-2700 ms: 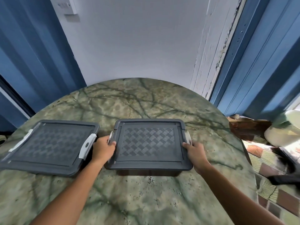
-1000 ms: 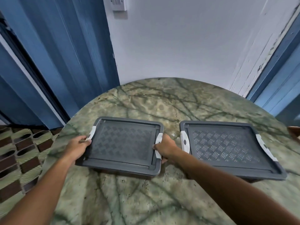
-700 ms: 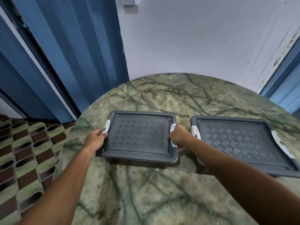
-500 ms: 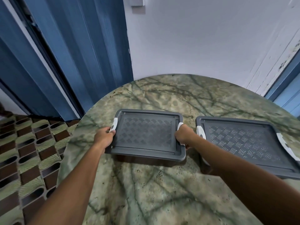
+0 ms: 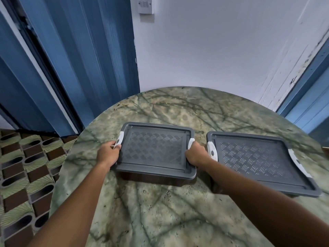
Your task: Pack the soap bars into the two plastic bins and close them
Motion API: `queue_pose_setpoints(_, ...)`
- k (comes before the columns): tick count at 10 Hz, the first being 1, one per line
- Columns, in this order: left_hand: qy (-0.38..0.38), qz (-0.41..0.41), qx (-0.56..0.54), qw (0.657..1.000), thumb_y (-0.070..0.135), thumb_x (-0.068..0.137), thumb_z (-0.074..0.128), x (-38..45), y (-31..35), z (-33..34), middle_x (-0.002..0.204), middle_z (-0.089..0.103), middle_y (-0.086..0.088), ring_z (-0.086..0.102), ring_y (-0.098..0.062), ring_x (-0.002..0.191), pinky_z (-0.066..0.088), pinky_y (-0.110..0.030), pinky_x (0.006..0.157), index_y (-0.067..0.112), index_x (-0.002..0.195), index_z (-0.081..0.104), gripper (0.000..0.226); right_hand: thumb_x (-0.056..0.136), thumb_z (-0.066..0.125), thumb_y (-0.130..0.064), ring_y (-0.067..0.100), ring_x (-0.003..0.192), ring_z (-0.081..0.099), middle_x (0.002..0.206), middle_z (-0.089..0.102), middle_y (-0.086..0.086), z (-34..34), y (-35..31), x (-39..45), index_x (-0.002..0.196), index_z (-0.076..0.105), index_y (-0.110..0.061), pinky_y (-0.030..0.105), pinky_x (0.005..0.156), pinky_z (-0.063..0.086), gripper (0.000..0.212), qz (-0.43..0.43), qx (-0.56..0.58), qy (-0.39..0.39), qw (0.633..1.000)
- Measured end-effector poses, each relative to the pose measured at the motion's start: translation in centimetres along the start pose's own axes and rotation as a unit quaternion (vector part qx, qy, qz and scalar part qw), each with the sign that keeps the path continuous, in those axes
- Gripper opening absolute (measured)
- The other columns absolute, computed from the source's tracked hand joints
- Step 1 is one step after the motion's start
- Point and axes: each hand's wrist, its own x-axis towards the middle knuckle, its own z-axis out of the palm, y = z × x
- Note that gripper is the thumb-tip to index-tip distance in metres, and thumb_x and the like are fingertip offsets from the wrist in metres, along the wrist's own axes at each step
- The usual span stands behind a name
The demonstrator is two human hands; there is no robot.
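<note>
Closed lids hide the contents of both bins, left (image 5: 154, 150) and right (image 5: 256, 161). The right hand (image 5: 195, 154) covers most of one white latch (image 5: 190, 142). The table (image 5: 160, 220) runs off the bottom edge.

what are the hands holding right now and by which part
Both hold the left bin by its short ends: left hand at the left white latch, right hand at the right one.

Both hands are now working the bin at frame center (image 5: 154, 151) instead of the bin at right (image 5: 258, 161): the left hand (image 5: 108, 154) is curling round its left white latch (image 5: 119, 139), the right hand (image 5: 195, 154) round its right latch (image 5: 190, 142).
</note>
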Motion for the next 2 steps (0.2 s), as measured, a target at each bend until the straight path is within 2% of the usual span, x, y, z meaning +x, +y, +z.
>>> queue_pose_setpoints(1,0.014,0.028,0.072,0.997,0.019,0.092,0.054,-0.7,0.1,0.3,0.115,0.064,-0.019,0.057,-0.037,0.104,0.044,-0.038,0.086,0.006,0.122,0.061,0.033,0.095,0.049,-0.027,0.036,0.118,0.051,0.127,0.054,0.02,-2.1,0.9,-2.1,0.124,0.046,-0.002,0.036,0.088,0.038,0.038,-0.07,-0.056,-0.026,0.996)
queue_pose_setpoints(2,0.035,0.09,0.119,0.988,0.022,0.088,0.059,-1.3,0.8,0.9,0.12,0.062,-0.016,0.055,-0.037,0.11,0.046,-0.046,0.092,0.01,0.126,0.056,0.039,0.093,0.052,-0.023,0.035,0.109,0.056,0.114,0.062,0.019,-4.8,2.6,-4.3,0.118,0.054,-0.001,0.035,0.089,0.042,0.033,-0.147,-0.043,-0.028,0.988)
